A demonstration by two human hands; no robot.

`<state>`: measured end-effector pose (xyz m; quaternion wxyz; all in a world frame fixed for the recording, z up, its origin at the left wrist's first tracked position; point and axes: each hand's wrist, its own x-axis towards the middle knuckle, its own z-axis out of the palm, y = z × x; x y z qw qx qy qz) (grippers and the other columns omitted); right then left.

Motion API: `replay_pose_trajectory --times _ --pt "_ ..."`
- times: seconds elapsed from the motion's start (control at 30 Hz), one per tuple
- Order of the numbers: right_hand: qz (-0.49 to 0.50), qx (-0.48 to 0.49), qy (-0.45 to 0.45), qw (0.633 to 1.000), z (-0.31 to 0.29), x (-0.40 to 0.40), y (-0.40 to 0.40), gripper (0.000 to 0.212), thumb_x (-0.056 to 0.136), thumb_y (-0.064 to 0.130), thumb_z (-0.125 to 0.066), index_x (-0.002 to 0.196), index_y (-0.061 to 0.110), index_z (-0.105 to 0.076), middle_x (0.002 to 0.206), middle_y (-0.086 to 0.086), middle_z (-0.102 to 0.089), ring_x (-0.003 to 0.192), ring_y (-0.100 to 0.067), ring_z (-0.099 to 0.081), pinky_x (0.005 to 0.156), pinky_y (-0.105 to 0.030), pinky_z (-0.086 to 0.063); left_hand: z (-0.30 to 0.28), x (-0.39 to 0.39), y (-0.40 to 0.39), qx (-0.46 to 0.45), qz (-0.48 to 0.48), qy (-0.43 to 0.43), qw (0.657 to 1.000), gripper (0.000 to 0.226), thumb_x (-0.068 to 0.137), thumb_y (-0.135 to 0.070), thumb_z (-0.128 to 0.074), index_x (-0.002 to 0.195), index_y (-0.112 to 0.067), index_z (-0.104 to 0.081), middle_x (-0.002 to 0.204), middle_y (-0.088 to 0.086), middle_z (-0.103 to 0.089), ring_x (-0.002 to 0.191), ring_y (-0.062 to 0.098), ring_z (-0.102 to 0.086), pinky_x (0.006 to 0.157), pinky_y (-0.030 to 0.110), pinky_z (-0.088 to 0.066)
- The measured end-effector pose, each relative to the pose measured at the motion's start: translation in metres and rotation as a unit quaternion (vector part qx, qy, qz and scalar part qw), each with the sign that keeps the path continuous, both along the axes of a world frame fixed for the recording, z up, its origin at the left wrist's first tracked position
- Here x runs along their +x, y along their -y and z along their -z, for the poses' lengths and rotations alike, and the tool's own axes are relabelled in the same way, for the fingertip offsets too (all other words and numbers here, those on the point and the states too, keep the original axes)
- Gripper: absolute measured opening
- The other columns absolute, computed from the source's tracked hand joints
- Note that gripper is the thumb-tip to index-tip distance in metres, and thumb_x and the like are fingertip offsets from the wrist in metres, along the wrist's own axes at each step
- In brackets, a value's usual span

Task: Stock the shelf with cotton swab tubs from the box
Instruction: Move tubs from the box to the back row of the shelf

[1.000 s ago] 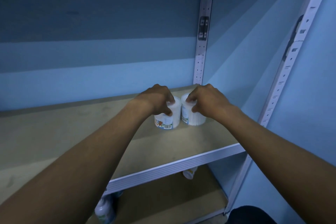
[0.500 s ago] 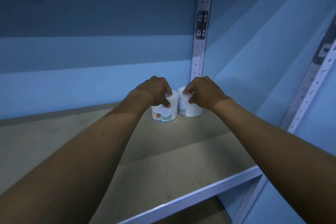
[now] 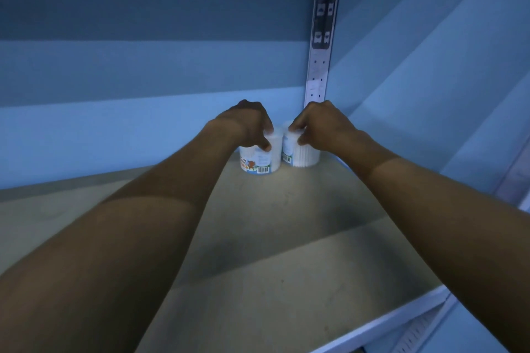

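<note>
Bare shelf board (image 3: 258, 252), rear right corner. Left hand (image 3: 248, 123) is clamped on the left tub (image 3: 259, 160), right hand (image 3: 321, 126) on the right tub (image 3: 301, 156); tubs stand side by side. Risk: tipping if released unevenly.

Your single head-worn view looks forward and down along both bare forearms onto the beige shelf board (image 3: 258, 266), facing its far right corner by the perforated metal upright (image 3: 322, 37), at arm's reach.

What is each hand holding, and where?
Left hand grips the left cotton swab tub by its top; right hand grips the right tub likewise.
</note>
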<state>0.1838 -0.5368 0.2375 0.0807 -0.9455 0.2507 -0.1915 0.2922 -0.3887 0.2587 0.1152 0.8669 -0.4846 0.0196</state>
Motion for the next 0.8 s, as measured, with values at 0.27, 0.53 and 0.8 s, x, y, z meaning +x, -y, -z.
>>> replay_pose_trajectory --times 0.27,0.53,0.8 --pt "-0.011 -0.061 -0.021 0.998 -0.003 0.009 0.009 0.037 0.082 0.013 -0.079 0.116 0.023 -0.074 0.128 0.002 -0.062 0.122 -0.022 -0.053 0.097 -0.031 -0.044 0.001 0.012 0.016 -0.003 -0.008 -0.001 1.000 0.048 0.077 -0.035 -0.081 0.122 -0.025 -0.067 0.131 -0.002 -0.060 0.118 0.020 -0.055 0.097 0.033 -0.047" --pt "0.014 -0.020 -0.003 1.000 0.002 0.026 0.023 0.040 0.080 0.013 -0.080 0.117 0.025 -0.072 0.132 -0.002 -0.061 0.121 -0.020 -0.056 0.102 -0.028 -0.045 0.005 0.022 0.028 -0.015 -0.016 -0.011 1.000 0.048 0.078 -0.033 -0.081 0.123 -0.026 -0.066 0.130 -0.002 -0.061 0.118 0.020 -0.056 0.093 0.030 -0.045" --pt "0.012 -0.008 0.002 1.000 0.002 0.031 0.030 0.040 0.079 0.013 -0.082 0.116 0.027 -0.073 0.130 -0.002 -0.063 0.121 -0.019 -0.056 0.104 -0.028 -0.045 0.007 0.031 0.035 -0.025 -0.022 -0.021 0.999 0.049 0.078 -0.031 -0.081 0.125 -0.025 -0.066 0.130 -0.001 -0.062 0.117 0.020 -0.057 0.092 0.030 -0.045"
